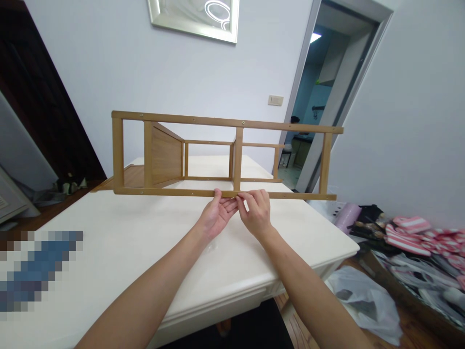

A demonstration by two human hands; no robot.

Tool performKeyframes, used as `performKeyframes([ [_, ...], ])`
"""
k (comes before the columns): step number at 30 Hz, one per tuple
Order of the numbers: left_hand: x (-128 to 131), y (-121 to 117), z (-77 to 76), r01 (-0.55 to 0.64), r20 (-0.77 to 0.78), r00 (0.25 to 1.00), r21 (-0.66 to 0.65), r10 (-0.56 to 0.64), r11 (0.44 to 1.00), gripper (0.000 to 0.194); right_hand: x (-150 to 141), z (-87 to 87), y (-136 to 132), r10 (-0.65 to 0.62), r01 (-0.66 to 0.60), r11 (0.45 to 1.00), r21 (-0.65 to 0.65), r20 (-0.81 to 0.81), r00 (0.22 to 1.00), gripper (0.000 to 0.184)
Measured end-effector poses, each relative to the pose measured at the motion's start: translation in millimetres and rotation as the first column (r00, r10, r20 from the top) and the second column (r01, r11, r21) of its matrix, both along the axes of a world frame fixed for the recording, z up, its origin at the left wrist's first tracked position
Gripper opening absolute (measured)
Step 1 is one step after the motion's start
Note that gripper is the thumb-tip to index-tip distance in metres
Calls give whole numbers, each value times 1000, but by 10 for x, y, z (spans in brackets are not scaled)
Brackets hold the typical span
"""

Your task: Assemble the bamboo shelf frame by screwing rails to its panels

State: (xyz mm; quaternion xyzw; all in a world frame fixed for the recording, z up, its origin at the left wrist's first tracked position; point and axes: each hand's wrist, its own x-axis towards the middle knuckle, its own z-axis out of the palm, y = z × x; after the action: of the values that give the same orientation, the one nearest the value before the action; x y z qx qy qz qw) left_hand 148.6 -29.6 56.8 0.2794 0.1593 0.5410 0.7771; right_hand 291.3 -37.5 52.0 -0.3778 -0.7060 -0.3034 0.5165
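Note:
A wooden shelf frame [238, 155] lies on its side across the white table, its long rails running left to right. Near its left end a solid wooden panel [167, 155] is fitted between the rails. My left hand [217, 213] grips the lower front rail, thumb over the top and fingers beneath. Just to its right, my right hand [256, 208] pinches with thumb and forefinger at that rail, by the foot of the middle crossbar. Whatever sits between those fingertips is too small to make out. Small screw heads or holes dot the rails.
The white table [145, 252] spreads beneath the frame, with a blurred blue patch [43, 266] at its left. Beyond its right edge are a plastic bag [366, 295], striped cloth [410, 232] and a purple roll [348, 217]. A doorway [308, 106] opens behind.

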Motion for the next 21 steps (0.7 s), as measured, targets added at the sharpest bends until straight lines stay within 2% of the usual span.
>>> performKeyframes([
  [5, 5, 13, -25, 19, -4, 1000, 9, -19, 1000, 53, 17, -10, 20, -26, 26, 999, -28, -7, 1000, 9],
  [10, 2, 1, -19, 6, -13, 1000, 31, -6, 999, 52, 14, -3, -15, 10, -9, 1000, -19, 18, 1000, 15],
  [18, 13, -6, -17, 0, 6, 1000, -7, 0, 1000, 52, 12, -5, -2, 9, -9, 1000, -2, 18, 1000, 1],
  [21, 11, -9, -26, 6, 8, 1000, 3, -6, 1000, 52, 19, -5, 14, -7, 7, 1000, -13, 9, 1000, 10],
])
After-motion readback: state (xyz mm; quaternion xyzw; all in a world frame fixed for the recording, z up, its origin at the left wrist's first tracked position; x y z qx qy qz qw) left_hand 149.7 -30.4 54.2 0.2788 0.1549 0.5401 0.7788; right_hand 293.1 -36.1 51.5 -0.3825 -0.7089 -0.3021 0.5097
